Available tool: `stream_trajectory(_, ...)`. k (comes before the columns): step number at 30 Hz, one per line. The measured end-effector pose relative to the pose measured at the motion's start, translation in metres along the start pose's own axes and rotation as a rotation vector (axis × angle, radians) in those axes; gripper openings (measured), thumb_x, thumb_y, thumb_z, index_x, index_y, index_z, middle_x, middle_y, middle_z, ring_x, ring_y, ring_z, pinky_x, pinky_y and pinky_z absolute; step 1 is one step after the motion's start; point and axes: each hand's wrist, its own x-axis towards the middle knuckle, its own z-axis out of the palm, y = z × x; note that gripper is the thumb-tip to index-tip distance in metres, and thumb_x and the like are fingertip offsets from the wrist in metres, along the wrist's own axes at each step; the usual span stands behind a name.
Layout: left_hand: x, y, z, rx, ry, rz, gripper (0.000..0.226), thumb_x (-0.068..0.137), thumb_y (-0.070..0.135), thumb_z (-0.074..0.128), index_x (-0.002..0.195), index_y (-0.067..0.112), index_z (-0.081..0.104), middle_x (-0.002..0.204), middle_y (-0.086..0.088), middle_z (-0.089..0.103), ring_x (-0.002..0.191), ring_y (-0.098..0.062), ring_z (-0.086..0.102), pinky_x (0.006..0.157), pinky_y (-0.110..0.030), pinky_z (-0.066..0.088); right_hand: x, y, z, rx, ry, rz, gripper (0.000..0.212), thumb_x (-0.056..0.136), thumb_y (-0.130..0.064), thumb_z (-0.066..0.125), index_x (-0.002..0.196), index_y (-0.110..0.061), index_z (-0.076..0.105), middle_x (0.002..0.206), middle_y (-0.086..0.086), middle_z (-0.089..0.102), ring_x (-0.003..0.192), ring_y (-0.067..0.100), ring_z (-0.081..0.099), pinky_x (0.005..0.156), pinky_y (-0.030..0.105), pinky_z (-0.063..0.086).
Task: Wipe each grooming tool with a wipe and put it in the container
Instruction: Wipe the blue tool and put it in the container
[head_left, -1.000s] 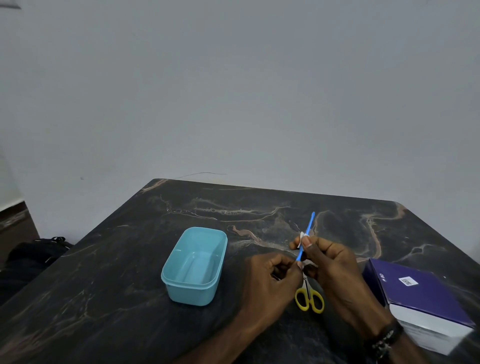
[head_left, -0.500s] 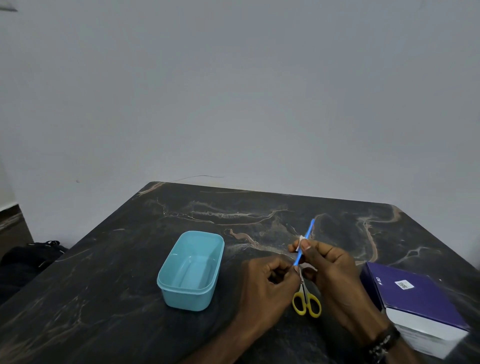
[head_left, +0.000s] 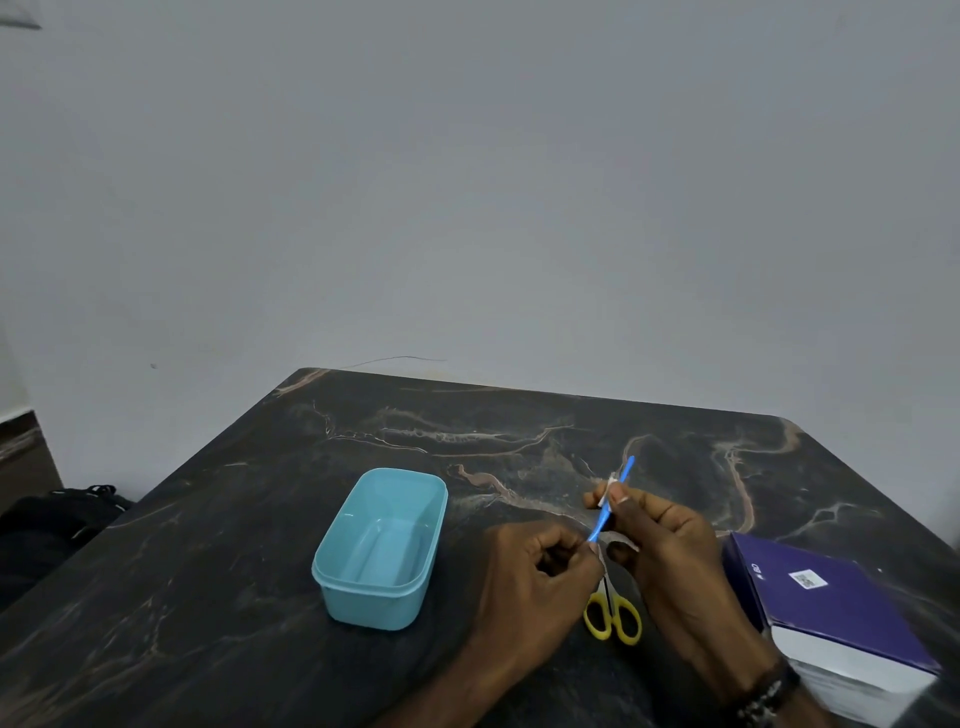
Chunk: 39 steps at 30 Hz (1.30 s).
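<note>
Left hand (head_left: 535, 577) pinches the lower end of a thin blue tool (head_left: 612, 499), held above the bench (head_left: 208, 545). Right hand (head_left: 660, 535) clamps a white wipe (head_left: 609, 486) around its shaft. Tool tip points to 1 o'clock. Teal container (head_left: 382, 545) at 9 o'clock of the hands. Yellow-handled scissors (head_left: 613, 616) lie below them, purple box (head_left: 831, 618) at 4 o'clock.
</note>
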Motion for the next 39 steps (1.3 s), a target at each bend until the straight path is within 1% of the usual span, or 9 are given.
stream_trajectory(3,0.001,-0.007,-0.003,0.037,0.012,-0.014,0.02,0.076,0.038,0.059,0.065,0.026,0.071,0.057,0.004,0.067,0.052,-0.011,0.063,0.056,-0.037,0.057,-0.001,0.004,0.004,-0.049,-0.06,0.011,0.065,0.051,-0.065,0.08,0.084,-0.008,0.077,0.093,0.015,0.074,0.081,0.032,0.061,0.078,0.05,0.047)
stream_trajectory(6,0.003,-0.009,-0.005,0.07,0.017,-0.013,0.019,0.079,0.038,0.059,0.068,0.027,0.07,0.058,0.003,0.067,0.054,-0.017,0.064,0.058,-0.045,0.057,-0.002,0.005,0.008,-0.076,-0.129,0.025,0.071,0.048,-0.067,0.08,0.085,-0.007,0.076,0.088,0.027,0.07,0.083,0.04,0.063,0.084,0.057,0.047)
stream_trajectory(10,0.003,-0.007,-0.004,0.07,-0.002,-0.032,0.022,0.079,0.039,0.057,0.069,0.024,0.069,0.059,0.001,0.066,0.055,-0.02,0.064,0.059,-0.047,0.056,-0.002,0.003,0.005,-0.061,-0.124,0.011,0.067,0.049,-0.063,0.082,0.085,-0.007,0.077,0.087,0.021,0.073,0.082,0.035,0.063,0.079,0.049,0.047)
stream_trajectory(14,0.001,-0.006,-0.002,0.062,-0.031,-0.061,0.022,0.077,0.042,0.056,0.072,0.026,0.07,0.06,-0.001,0.067,0.055,-0.021,0.065,0.059,-0.046,0.056,-0.001,-0.004,-0.002,0.058,-0.017,0.011,0.039,0.07,-0.039,0.072,0.084,-0.003,0.073,0.091,0.008,0.076,0.078,0.018,0.066,0.066,0.028,0.053)
stream_trajectory(19,-0.001,-0.004,-0.003,-0.007,-0.034,-0.089,0.028,0.075,0.042,0.054,0.07,0.019,0.068,0.06,-0.002,0.067,0.054,-0.015,0.063,0.06,-0.043,0.057,-0.002,-0.002,0.002,0.023,-0.075,0.01,0.068,0.045,-0.064,0.084,0.084,-0.009,0.076,0.095,0.011,0.074,0.075,0.017,0.064,0.072,0.039,0.047)
stream_trajectory(28,0.0,-0.009,-0.002,0.078,0.018,-0.049,0.017,0.076,0.055,0.064,0.072,0.038,0.068,0.059,0.008,0.069,0.051,-0.011,0.066,0.056,-0.042,0.058,-0.003,-0.004,0.004,0.026,-0.013,-0.012,0.07,0.037,-0.066,0.085,0.081,-0.011,0.078,0.094,0.008,0.075,0.075,0.016,0.066,0.065,0.029,0.055)
stream_trajectory(32,-0.004,-0.005,0.0,0.111,-0.017,-0.044,0.023,0.08,0.052,0.063,0.074,0.031,0.07,0.059,0.009,0.069,0.052,-0.009,0.066,0.054,-0.038,0.058,-0.001,-0.006,-0.002,0.048,0.06,-0.024,0.07,0.041,-0.067,0.084,0.083,-0.012,0.077,0.099,0.006,0.075,0.087,0.02,0.059,0.073,0.04,0.045)
stream_trajectory(36,-0.002,-0.002,-0.002,0.086,-0.003,-0.028,0.029,0.083,0.051,0.057,0.075,0.026,0.07,0.063,0.004,0.069,0.055,-0.011,0.065,0.057,-0.038,0.057,-0.004,-0.005,0.003,0.033,-0.003,-0.003,0.071,0.037,-0.066,0.085,0.081,-0.01,0.077,0.096,0.008,0.075,0.074,0.013,0.067,0.062,0.028,0.055)
stream_trajectory(39,-0.002,-0.001,-0.003,0.08,-0.003,-0.023,0.033,0.086,0.049,0.054,0.075,0.022,0.069,0.062,0.004,0.068,0.055,-0.012,0.065,0.057,-0.037,0.056,-0.005,-0.006,0.006,0.022,-0.023,0.004,0.071,0.037,-0.067,0.085,0.08,-0.011,0.077,0.096,0.01,0.075,0.073,0.015,0.067,0.064,0.031,0.055)
